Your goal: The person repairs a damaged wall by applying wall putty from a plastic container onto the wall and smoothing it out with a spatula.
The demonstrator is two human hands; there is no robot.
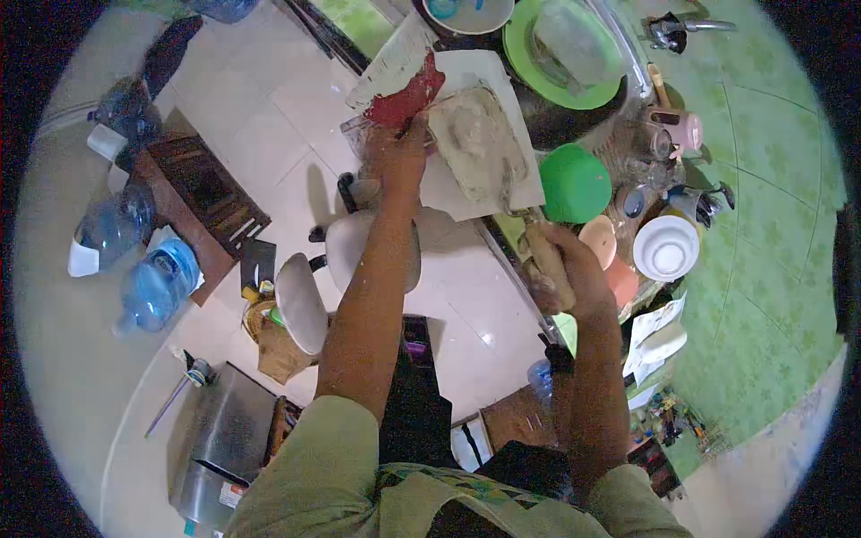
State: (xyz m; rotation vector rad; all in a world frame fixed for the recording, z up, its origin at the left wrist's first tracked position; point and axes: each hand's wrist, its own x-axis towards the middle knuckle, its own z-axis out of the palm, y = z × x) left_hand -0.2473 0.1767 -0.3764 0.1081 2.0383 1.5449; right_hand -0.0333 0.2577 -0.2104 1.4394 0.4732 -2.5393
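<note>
My left hand (397, 166) is closed around the lower end of a wide scraper with a red part (408, 97) and a broad blade (392, 61) smeared with whitish paste. My right hand (574, 264) wraps around the worn, pale handle (547, 262) of a trowel. From that handle a bent neck leads to the trowel's flat rectangular face (480, 143), which carries a lumpy layer of grey-beige paste. Behind the trowel in this view is a white sheet or board (529, 184). The scraper is close to the trowel's far left corner.
A green bowl (576, 184) stands on the counter beside the trowel, with a green plate (520, 54) farther back. White bowls (666, 248), cups and a faucet (673, 34) line the right side. A chair (372, 251) and water bottles (161, 282) are on the left.
</note>
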